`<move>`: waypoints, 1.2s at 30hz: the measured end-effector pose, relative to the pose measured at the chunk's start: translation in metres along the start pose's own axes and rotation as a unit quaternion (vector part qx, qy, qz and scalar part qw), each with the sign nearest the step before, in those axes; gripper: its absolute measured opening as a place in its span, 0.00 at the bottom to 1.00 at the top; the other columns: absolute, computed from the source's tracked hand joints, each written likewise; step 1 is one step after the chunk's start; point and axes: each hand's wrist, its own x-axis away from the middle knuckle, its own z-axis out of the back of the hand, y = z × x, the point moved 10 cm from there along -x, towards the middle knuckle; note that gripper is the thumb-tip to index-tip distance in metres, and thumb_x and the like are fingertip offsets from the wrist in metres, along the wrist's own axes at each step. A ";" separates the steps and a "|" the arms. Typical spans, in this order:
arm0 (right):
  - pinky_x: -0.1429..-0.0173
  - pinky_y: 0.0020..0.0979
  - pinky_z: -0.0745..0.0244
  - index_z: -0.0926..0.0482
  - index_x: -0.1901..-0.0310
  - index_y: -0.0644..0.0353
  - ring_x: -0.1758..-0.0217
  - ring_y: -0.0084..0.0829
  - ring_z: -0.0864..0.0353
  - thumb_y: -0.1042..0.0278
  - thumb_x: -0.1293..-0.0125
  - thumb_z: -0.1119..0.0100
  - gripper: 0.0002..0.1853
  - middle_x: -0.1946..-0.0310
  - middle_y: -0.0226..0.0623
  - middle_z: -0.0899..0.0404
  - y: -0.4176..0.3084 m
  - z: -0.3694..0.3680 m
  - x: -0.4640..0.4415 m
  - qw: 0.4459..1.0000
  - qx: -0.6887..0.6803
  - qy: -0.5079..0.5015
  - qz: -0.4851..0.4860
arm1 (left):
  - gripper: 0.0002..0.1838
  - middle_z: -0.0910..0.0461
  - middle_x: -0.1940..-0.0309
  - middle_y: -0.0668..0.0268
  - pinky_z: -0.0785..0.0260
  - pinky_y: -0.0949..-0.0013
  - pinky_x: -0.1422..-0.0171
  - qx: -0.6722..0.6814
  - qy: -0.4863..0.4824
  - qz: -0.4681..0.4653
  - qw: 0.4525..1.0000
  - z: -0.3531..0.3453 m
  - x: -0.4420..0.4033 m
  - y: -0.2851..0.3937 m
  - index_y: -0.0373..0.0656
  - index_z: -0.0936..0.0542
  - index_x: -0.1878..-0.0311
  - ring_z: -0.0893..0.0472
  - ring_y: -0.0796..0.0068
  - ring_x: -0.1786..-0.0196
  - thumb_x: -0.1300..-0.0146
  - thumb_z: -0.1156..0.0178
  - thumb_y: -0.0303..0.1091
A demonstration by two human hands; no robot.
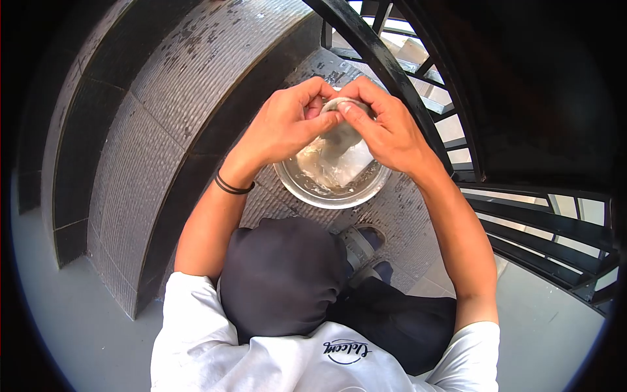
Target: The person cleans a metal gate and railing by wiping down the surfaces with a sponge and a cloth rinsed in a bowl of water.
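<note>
My left hand (290, 121) and my right hand (382, 127) meet above a round metal basin (330, 200). Both are closed, thumbs and fingertips pinching the upper edge of a wet, pale cloth (345, 138). The cloth hangs from my fingers into the basin, its lower part lying in cloudy water (312, 171). Its full shape is hidden by my hands and the water. A dark band circles my left wrist.
Ribbed grey stone steps (157, 104) curve up on the left. Black metal railing (385, 59) runs close by on the right. My dark-clad knee (281, 274) and a sandalled foot (366, 242) are just below the basin.
</note>
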 end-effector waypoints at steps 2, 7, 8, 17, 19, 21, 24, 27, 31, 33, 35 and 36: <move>0.60 0.31 0.29 0.23 0.55 0.62 0.67 0.25 0.24 0.65 0.27 0.44 0.09 0.68 0.35 0.20 0.002 0.008 0.002 0.999 0.002 0.010 -0.032 | 0.13 0.24 0.69 0.67 0.32 0.70 0.57 0.029 -0.074 0.134 0.988 -0.006 0.003 -0.009 0.38 0.22 0.57 0.26 0.78 0.63 0.35 0.33 0.38; 0.59 0.31 0.29 0.23 0.56 0.62 0.66 0.24 0.25 0.63 0.29 0.40 0.10 0.68 0.33 0.21 0.006 0.011 0.009 0.998 -0.054 -0.027 -0.029 | 0.09 0.24 0.68 0.66 0.34 0.69 0.62 0.113 -0.047 -0.020 0.992 -0.011 0.004 0.020 0.38 0.23 0.58 0.28 0.79 0.66 0.30 0.38 0.35; 0.59 0.32 0.29 0.22 0.57 0.62 0.66 0.24 0.25 0.62 0.31 0.38 0.11 0.68 0.33 0.21 0.011 0.009 0.013 0.995 -0.040 -0.064 -0.065 | 0.09 0.24 0.68 0.66 0.34 0.69 0.62 0.112 -0.048 -0.021 0.992 -0.011 0.007 0.024 0.38 0.23 0.58 0.28 0.79 0.66 0.30 0.38 0.35; 0.68 0.28 0.39 0.23 0.69 0.61 0.73 0.18 0.38 0.58 0.34 0.32 0.16 0.79 0.22 0.31 0.045 0.027 0.025 0.981 0.109 -0.079 -0.138 | 0.08 0.21 0.67 0.58 0.30 0.59 0.62 -0.256 0.049 -0.113 0.959 0.018 0.016 0.050 0.39 0.24 0.60 0.21 0.52 0.67 0.37 0.35 0.30; 0.69 0.24 0.42 0.23 0.71 0.59 0.74 0.15 0.38 0.55 0.33 0.32 0.17 0.79 0.20 0.31 0.044 0.032 0.024 0.984 0.056 -0.063 -0.157 | 0.09 0.21 0.68 0.56 0.30 0.59 0.63 -0.258 0.035 -0.070 0.963 0.022 0.017 0.042 0.38 0.24 0.59 0.21 0.52 0.68 0.36 0.35 0.31; 0.69 0.24 0.41 0.23 0.70 0.59 0.73 0.14 0.37 0.56 0.33 0.32 0.16 0.79 0.20 0.31 0.039 0.034 0.023 0.984 0.040 -0.051 -0.166 | 0.09 0.20 0.72 0.58 0.28 0.65 0.67 -0.258 -0.007 0.020 0.966 0.022 0.017 0.025 0.37 0.24 0.58 0.19 0.66 0.73 0.30 0.38 0.33; 0.68 0.24 0.40 0.22 0.68 0.60 0.73 0.14 0.35 0.56 0.34 0.32 0.15 0.78 0.20 0.30 0.024 0.033 0.021 0.985 0.026 -0.032 -0.166 | 0.09 0.19 0.71 0.66 0.24 0.73 0.66 0.098 -0.012 0.150 0.984 0.010 0.023 -0.003 0.36 0.24 0.57 0.20 0.81 0.71 0.27 0.42 0.34; 0.67 0.26 0.37 0.23 0.64 0.61 0.72 0.17 0.33 0.55 0.35 0.32 0.16 0.76 0.23 0.28 0.010 0.016 0.022 0.994 0.012 -0.027 -0.105 | 0.09 0.19 0.67 0.70 0.20 0.78 0.62 0.239 -0.012 0.149 0.959 -0.008 0.021 0.007 0.34 0.22 0.53 0.21 0.86 0.67 0.24 0.45 0.32; 0.59 0.42 0.26 0.24 0.55 0.65 0.62 0.48 0.16 0.61 0.39 0.35 0.17 0.68 0.46 0.18 -0.006 0.007 0.019 0.987 0.132 -0.047 -0.075 | 0.12 0.19 0.62 0.66 0.26 0.73 0.51 0.171 -0.027 0.100 0.980 -0.012 0.020 0.031 0.34 0.22 0.50 0.21 0.80 0.59 0.34 0.43 0.28; 0.61 0.40 0.27 0.23 0.59 0.66 0.66 0.42 0.17 0.65 0.40 0.36 0.14 0.71 0.43 0.19 -0.004 0.008 0.016 0.990 0.109 -0.044 -0.078 | 0.26 0.22 0.56 0.67 0.36 0.71 0.41 0.015 -0.030 0.043 0.999 0.000 0.020 0.021 0.36 0.26 0.43 0.25 0.75 0.46 0.49 0.41 0.30; 0.62 0.38 0.27 0.22 0.60 0.66 0.67 0.36 0.18 0.65 0.40 0.36 0.13 0.72 0.41 0.19 -0.005 0.009 0.017 0.994 0.065 -0.040 -0.079 | 0.30 0.24 0.53 0.66 0.36 0.71 0.39 -0.006 0.002 0.008 1.000 -0.006 0.020 0.018 0.37 0.29 0.40 0.27 0.75 0.44 0.49 0.40 0.29; 0.63 0.36 0.28 0.21 0.60 0.66 0.69 0.30 0.19 0.65 0.39 0.36 0.12 0.74 0.38 0.20 -0.004 0.009 0.016 0.996 0.020 -0.037 -0.081 | 0.34 0.26 0.49 0.66 0.36 0.71 0.38 -0.026 0.034 -0.027 0.999 -0.006 0.020 0.021 0.39 0.33 0.36 0.28 0.75 0.41 0.50 0.40 0.27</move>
